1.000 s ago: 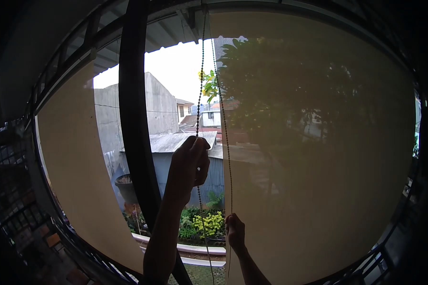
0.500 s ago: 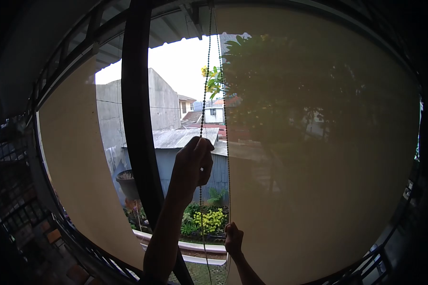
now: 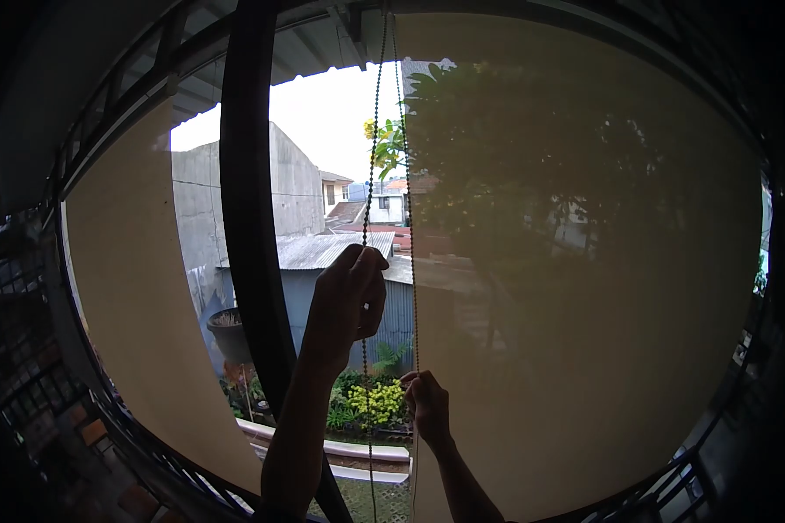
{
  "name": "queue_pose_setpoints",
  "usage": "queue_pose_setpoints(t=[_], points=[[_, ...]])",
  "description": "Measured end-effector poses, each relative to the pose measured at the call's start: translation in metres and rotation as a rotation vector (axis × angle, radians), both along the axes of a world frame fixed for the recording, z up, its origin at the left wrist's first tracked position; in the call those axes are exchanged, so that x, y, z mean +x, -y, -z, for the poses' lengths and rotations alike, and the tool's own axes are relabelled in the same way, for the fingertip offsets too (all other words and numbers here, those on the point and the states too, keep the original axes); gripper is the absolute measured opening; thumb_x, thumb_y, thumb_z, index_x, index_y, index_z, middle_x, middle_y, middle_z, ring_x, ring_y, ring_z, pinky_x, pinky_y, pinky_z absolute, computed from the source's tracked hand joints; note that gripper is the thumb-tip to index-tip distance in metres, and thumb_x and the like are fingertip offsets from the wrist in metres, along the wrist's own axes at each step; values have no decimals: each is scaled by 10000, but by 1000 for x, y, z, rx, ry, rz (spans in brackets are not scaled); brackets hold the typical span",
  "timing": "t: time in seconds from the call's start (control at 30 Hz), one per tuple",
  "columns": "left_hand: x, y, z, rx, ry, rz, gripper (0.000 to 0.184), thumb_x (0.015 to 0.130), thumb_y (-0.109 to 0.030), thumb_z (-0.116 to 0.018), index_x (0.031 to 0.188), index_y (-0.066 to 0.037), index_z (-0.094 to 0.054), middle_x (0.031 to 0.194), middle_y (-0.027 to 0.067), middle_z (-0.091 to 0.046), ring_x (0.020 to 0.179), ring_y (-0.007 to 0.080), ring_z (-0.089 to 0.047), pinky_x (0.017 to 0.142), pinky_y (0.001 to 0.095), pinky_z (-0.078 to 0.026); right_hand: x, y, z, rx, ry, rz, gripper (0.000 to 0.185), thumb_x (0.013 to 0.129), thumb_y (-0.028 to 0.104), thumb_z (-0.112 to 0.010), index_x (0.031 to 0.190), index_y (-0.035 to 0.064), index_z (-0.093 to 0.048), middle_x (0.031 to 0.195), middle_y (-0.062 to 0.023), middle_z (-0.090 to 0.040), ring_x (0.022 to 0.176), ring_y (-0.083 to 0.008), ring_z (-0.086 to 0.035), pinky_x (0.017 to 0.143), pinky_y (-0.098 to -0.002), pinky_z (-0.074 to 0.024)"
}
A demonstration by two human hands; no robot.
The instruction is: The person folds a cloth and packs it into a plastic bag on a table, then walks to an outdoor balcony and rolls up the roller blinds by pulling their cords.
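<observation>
Two strands of a beaded chain (image 3: 374,157) hang from the top beside a large beige roller blind (image 3: 584,349). My left hand (image 3: 351,292) is closed around the left strand near the middle of the view, and the chain runs on below it. Lower and to the right, my right hand (image 3: 427,403) is at the right strand by the blind's left edge, its fingers bent at the chain. The blind is lowered, and a tree shows dimly through it.
A dark post (image 3: 251,192) stands left of my left forearm, with another beige blind (image 3: 131,288) beyond it. Outside are a grey wall (image 3: 295,187), a metal-roofed shed (image 3: 323,251), a hanging pot (image 3: 228,334) and yellow-green plants (image 3: 379,401). Dark railings line the lower edges.
My right hand first slid slightly down, then rose along the right strand, its fingers loosening somewhat. My left hand stays closed on the left strand at nearly the same height. The view shifted slightly.
</observation>
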State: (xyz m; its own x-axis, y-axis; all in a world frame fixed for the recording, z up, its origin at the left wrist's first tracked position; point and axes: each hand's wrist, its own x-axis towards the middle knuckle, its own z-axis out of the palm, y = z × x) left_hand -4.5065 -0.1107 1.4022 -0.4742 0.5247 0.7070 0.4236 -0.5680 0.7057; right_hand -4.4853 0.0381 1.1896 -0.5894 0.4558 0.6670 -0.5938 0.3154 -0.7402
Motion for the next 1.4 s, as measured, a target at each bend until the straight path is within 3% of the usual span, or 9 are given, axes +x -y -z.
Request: queue_pose_setpoints(t=[0.17, 0.33, 0.47, 0.57, 0.8, 0.9, 1.03, 1.3, 1.4], points=[[3, -2, 8, 5, 42, 0, 348, 1011, -412, -424, 909, -97, -531, 560, -63, -312, 381, 21, -249, 352, 208, -153, 1, -4, -15, 7, -14, 25, 213, 1013, 166, -431, 1075, 15, -567, 622, -5, -526, 496, -60, -470, 484, -237, -403], [2, -11, 41, 33, 74, -79, 372, 1037, -348, -381, 765, -97, -420, 569, -58, -317, 423, 15, -270, 390, 210, -191, 5, -8, -30, 244, -61, 242, 306, 985, 174, -482, 1244, 17, -525, 1052, -122, -634, 1000, -212, -605, 878, -338, -468], [0, -13, 75, 32, 50, -162, 372, 1042, -334, -370, 750, -105, -386, 609, -52, -322, 484, 17, -292, 424, 211, -220, 17, 4, -52, 446, -226, 567, 340, 963, 172, -488, 1262, 14, -521, 1226, -182, -551, 1162, -328, -526, 995, -418, -413], [7, -16, 101, 19, 171, -77, 353, 1043, -331, -372, 784, -95, -419, 621, -50, -333, 510, 22, -305, 445, 207, -258, 27, 9, -70, 499, -272, 440, 363, 974, 217, -473, 1280, 28, -518, 1236, -179, -550, 1172, -311, -527, 986, -411, -420], [6, -43, 171, -83, 81, -306, 346, 1026, -328, -411, 847, -37, -467, 648, 14, -413, 593, 75, -395, 506, 281, -343, 24, 32, -110, 261, -253, -124, 483, 1013, 372, -417, 1315, -3, -455, 1023, -149, -646, 882, -194, -656, 750, -301, -497], [7, -37, 199, -58, 326, -61, 385, 1030, -368, -395, 813, -56, -457, 638, -25, -390, 588, 48, -366, 499, 238, -317, 23, 37, -120, 79, -166, -272, 440, 1020, 334, -420, 1293, -10, -458, 889, -103, -623, 706, -135, -626, 615, -250, -483], [16, -36, 237, -44, 344, -74, 385, 1035, -344, -388, 785, -54, -433, 621, -34, -349, 567, 54, -334, 492, 253, -290, 26, 39, -121, 57, -116, -224, 321, 1041, 297, -382, 1016, 24, -549, 616, 52, -406, 458, -2, -315, 403, -185, -260], [12, -10, 280, -90, 150, -160, 483, 1047, -363, -291, 955, 26, -562, 775, 44, -562, 739, 132, -515, 678, 269, -397, 24, 42, -25, 91, -4, -45, 318, 1039, 300, -385, 841, 75, -491, 598, 45, -403, 494, -25, -346, 447, -220, -280], [1, 1, 247, -84, -32, -288, 536, 1033, -419, -289, 1084, 29, -578, 922, 123, -637, 928, 211, -597, 851, 324, -423, 37, 43, 5, 174, 24, 23, 226, 1023, 217, -411, 906, 49, -507, 599, -65, -496, 512, -180, -523, 490, -313, -408]])
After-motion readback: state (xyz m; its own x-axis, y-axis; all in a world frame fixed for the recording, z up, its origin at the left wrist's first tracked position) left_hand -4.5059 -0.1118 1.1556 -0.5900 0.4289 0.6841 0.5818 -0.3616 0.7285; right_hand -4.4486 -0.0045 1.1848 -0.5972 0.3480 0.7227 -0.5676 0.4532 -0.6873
